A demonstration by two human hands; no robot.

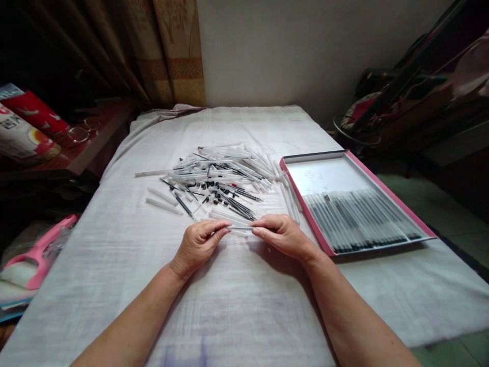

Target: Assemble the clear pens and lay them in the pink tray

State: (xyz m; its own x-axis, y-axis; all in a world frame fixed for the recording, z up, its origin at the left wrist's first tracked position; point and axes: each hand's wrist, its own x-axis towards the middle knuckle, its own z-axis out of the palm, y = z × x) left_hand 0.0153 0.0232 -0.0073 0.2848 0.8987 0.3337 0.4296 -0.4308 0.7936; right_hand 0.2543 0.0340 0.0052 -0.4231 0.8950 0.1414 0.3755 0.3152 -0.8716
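Between my two hands runs a thin pen part [240, 228], level and dark-grey along its middle, perhaps a refill in a clear barrel. My left hand [202, 241] pinches one end between thumb and fingers. At the other end, my right hand [281, 234] holds it in the same kind of pinch. Just beyond my fingers lies a loose pile of clear pen barrels [225, 165], dark refills [241, 208] and small black caps [219, 191]. To the right, a pink-edged box [321, 176] holds a row of assembled pens [362, 219], their black ends towards me.
A white cloth [237, 306] covers the table. On the left stand a shelf with glasses [80, 133] and a red package [36, 112], and lower down a pink-handled tape dispenser [38, 255]. A wall and a brown curtain [179, 51] rise behind the table.
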